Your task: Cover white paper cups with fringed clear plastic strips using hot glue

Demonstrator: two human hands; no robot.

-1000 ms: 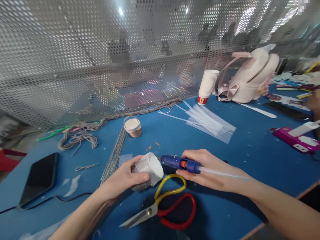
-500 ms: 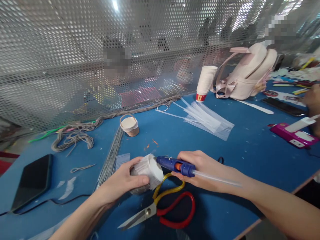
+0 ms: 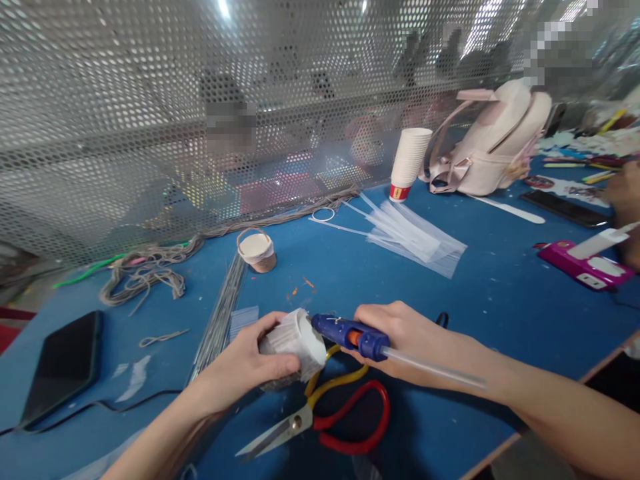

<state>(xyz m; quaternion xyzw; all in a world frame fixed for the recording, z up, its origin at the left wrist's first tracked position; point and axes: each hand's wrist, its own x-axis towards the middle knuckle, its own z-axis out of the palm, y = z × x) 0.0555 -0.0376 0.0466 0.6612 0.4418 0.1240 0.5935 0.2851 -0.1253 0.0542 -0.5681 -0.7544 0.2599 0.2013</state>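
My left hand (image 3: 260, 353) is wrapped round a small paper cup (image 3: 295, 343) covered in pale fabric, tilted with its open end to the right. In my right hand (image 3: 400, 343) is a blue glue gun (image 3: 350, 333), a clear glue stick (image 3: 435, 369) poking out of its back. The gun's nozzle meets the cup's rim or is very close to it. Below the cup lie scissors (image 3: 300, 421) with one yellow and one red handle, blades pointing left. Behind stands a small bucket-like cup (image 3: 257, 250) with a cord handle.
Grey cord (image 3: 145, 277), thin wires (image 3: 223, 310) and a phone (image 3: 65, 367) lie to the left. Translucent strips (image 3: 420, 240), stacked paper cups (image 3: 410, 163) and a pale backpack (image 3: 500, 147) are at the back. A purple power strip (image 3: 583, 267) and another person's hand are at right. A perforated metal panel (image 3: 150, 133) borders the table.
The view has shifted very slightly. Both hands keep nearly the same pose, with the cup turned a touch and the glue gun's nozzle still at its rim.
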